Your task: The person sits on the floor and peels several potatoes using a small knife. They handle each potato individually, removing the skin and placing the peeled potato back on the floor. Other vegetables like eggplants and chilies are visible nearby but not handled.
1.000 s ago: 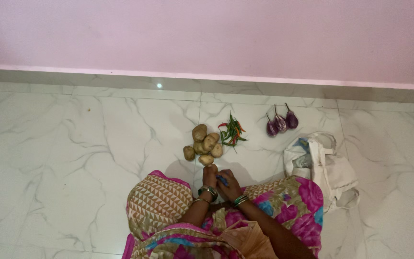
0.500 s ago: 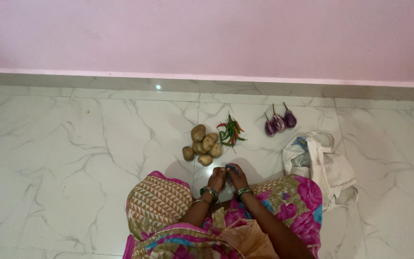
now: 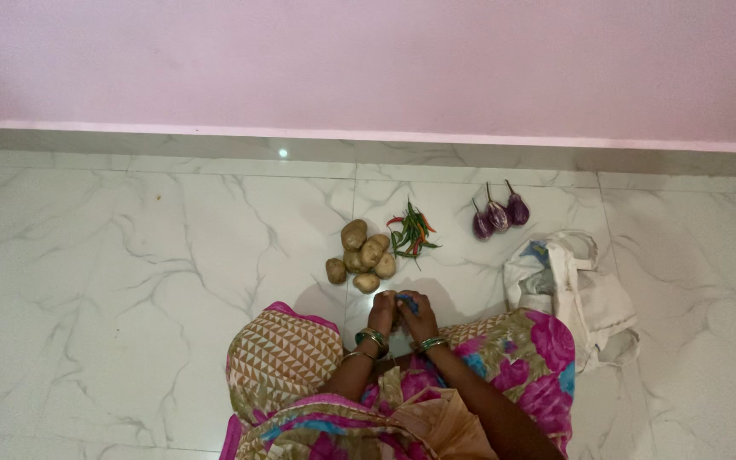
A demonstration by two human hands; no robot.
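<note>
My left hand (image 3: 382, 313) and my right hand (image 3: 420, 319) meet close together just above my lap, both closed. The left hand grips a small tan potato (image 3: 385, 297). The right hand holds a small blue tool (image 3: 408, 298) against it; what kind of tool is too small to tell. Just beyond the hands lies a pile of several potatoes (image 3: 361, 254) on the white marble floor (image 3: 129, 255). To the right of the pile is a bunch of green and red chillies (image 3: 411, 233).
Three small purple aubergines (image 3: 496, 215) lie further right near the wall. A white cloth bag (image 3: 568, 290) lies crumpled by my right knee. My patterned garment (image 3: 287, 358) covers my legs. A pink wall (image 3: 368, 60) rises behind the floor.
Both hands have shifted slightly right and the right hand has moved apart from the left a little. The vegetables and bag lie as before.
</note>
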